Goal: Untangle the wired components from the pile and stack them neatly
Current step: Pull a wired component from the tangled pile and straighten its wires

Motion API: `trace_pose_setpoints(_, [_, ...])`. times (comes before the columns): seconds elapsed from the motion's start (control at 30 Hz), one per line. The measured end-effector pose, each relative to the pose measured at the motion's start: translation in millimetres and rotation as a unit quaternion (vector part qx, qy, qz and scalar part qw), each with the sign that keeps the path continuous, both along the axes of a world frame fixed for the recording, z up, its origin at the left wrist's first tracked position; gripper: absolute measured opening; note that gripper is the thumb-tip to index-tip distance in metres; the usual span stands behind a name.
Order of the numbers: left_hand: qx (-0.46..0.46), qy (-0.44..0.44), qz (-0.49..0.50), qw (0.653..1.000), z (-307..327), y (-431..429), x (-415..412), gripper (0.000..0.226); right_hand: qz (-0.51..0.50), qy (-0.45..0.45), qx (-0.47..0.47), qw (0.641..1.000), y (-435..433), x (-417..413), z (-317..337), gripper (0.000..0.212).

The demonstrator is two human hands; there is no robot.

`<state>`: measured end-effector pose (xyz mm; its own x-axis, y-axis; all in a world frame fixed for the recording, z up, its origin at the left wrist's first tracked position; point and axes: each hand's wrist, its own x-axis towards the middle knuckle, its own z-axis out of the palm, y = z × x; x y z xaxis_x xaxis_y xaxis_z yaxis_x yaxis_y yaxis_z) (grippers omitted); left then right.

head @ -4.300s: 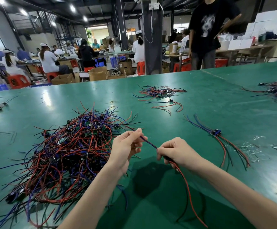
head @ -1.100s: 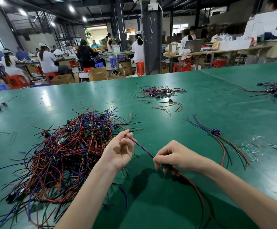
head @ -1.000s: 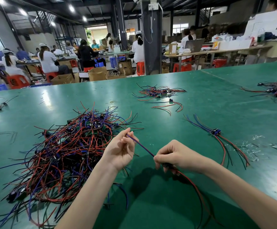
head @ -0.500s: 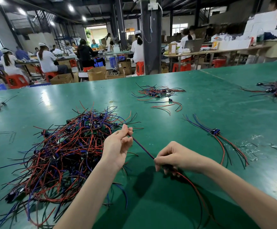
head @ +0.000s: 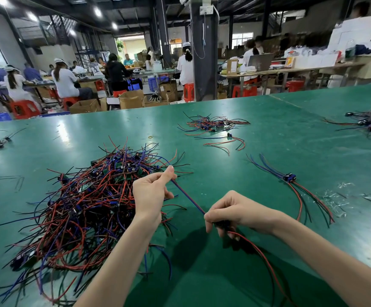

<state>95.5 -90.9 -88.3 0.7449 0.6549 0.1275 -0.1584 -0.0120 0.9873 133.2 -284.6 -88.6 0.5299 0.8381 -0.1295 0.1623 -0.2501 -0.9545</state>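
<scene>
Wired component (head: 188, 196) is held up off the table (head: 268, 151), stretched btwn both hands. It sits just right of the pile (head: 87, 207) and looks clear of it, tho can't be sure at the far tips. Blue leads (head: 194, 203) run taut on a diagonal. Red + black tails (head: 264, 258) trail from the near end toward the bottom edge of view, alongside the right forearm (head: 313, 247).

Risks, my read:
1) Left pinch point is right at the pile's edge w/ loose ends poking out beside it. A sloppy pull there could hook a neighbour and drag it along.
2) Leads are taut. More tension could strain the joint at the dark body (head: 221, 224), which is mostly hidden in the fist, so can't check.
3) Tails could catch on the forearm or table on the carry to the stack (head: 289, 177), then land crossed instead of lined up w/ the bundle there.

Grip: left hand (head: 151, 193) pinches the far tips of the blue leads btwn thumb and forefinger, other fingers curled in. Right hand (head: 235, 211) is closed round the body, fingers wrapped under it. So the body is inside the right fist, the blue leads span up-left to the left pinch, and the tails exit below the right fingers. Stack lies well right of the right hand.
</scene>
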Motion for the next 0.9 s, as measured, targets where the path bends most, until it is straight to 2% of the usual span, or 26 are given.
trace_pose_setpoints(0.4, [-0.033, -0.006, 0.019, 0.999, 3.1, 2.7, -0.2, 0.023, -0.082, -0.014, 0.046, 0.995, 3.8, 3.3, -7.2, 0.023])
trace_pose_setpoints(0.9, [-0.03, -0.02, 0.014, 0.999, 0.3, 3.9, 0.8, 0.027, -0.072, -0.005, 0.053, 0.996, 6.3, 0.8, -8.6, 0.025])
